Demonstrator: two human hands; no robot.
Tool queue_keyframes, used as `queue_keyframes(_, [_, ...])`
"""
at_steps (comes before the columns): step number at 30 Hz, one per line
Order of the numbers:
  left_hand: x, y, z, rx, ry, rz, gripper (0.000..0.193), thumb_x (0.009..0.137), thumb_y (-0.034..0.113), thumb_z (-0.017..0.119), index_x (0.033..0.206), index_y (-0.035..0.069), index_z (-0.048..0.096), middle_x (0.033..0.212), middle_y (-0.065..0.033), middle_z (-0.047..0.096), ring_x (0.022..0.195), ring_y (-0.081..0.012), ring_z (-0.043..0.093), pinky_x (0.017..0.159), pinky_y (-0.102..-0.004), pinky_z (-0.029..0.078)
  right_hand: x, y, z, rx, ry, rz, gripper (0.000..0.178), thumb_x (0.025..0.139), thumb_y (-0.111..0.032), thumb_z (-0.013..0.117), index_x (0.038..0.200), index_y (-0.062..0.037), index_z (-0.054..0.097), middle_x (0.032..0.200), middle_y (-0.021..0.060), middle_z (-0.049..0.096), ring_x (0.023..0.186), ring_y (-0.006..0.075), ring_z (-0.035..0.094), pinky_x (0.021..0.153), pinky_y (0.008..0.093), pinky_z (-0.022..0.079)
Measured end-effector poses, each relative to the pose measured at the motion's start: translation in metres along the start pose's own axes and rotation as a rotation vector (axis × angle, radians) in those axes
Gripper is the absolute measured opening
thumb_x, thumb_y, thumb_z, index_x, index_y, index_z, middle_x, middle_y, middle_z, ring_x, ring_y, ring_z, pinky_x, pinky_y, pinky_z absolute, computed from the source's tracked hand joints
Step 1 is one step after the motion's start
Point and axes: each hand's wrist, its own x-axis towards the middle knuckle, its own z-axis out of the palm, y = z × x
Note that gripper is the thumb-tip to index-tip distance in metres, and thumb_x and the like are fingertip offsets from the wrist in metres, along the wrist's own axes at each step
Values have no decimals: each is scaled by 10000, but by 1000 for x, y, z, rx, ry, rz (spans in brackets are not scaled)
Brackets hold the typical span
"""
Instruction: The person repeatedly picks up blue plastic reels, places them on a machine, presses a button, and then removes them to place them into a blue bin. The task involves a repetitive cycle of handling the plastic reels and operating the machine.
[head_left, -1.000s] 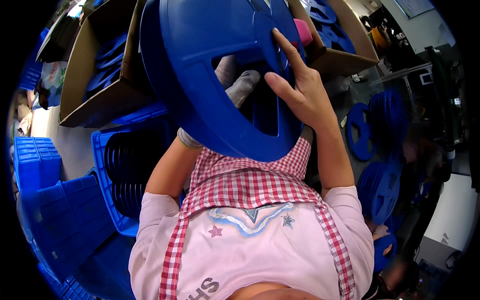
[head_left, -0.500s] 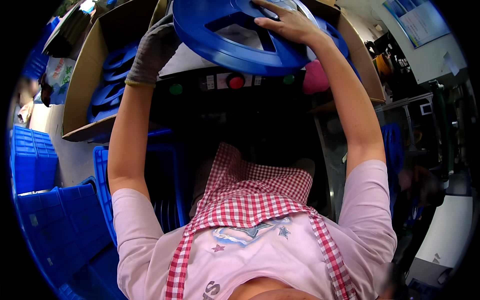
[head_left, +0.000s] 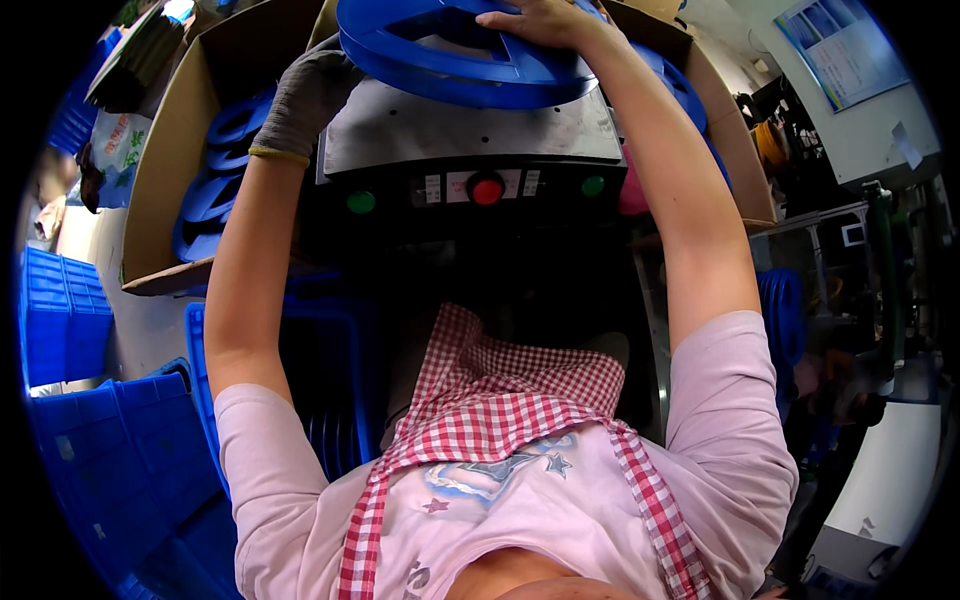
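A large blue plastic reel (head_left: 450, 85) with cut-out windows is at the top of the view, tilted over the grey metal top of a machine (head_left: 400, 132). My left hand (head_left: 318, 85), in a grey knitted glove with a yellow cuff, closes on the reel's left rim; its fingertips are hidden behind the rim. My bare right hand (head_left: 545, 22) lies over the reel's upper face near the hub, thumb stretched out across a window. The upper picture edge cuts off its other fingers. The machine's front panel carries a red button (head_left: 486, 188) between two green buttons (head_left: 361, 202).
Cardboard boxes with blue reel parts (head_left: 215, 195) flank the machine left and right. Blue crates (head_left: 130, 460) are stacked at left; a blue bin (head_left: 205, 350) with upright discs stands by my left arm. More blue reels (head_left: 782, 310) are at right, near a dark green pole (head_left: 885, 270).
The reel and both hands have shifted up and slightly left in the picture, baring more of the machine's grey top. My right thumb has moved left over the window.
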Motion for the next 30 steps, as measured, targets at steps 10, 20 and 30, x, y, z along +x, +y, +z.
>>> queue_keyframes(10, [-38,7,30,1387,103,147,438,919,90,529,1337,0,431,1223,-181,568,1126,-256,565,1011,-328,445,-31,-2,-6,-142,185,3,741,881,-682,356,1441,-196,360,1384,238,441,1292,389,414,1070,451,328])
queue_keyframes(20, [-144,-41,58,1824,536,146,810,783,116,740,1443,49,275,1364,-222,456,1271,-328,443,1092,-358,346,-162,90,108,-48,476,0,988,643,-444,818,1455,-204,309,1368,148,434,1295,336,380,1061,412,362])
queue_keyframes(30, [-155,-41,25,1671,521,183,717,848,177,690,1434,31,304,1391,-209,426,1298,-298,404,1080,-369,309,-150,121,105,209,550,-77,638,794,-448,699,1346,-202,492,1279,133,524,1205,296,497,962,406,450])
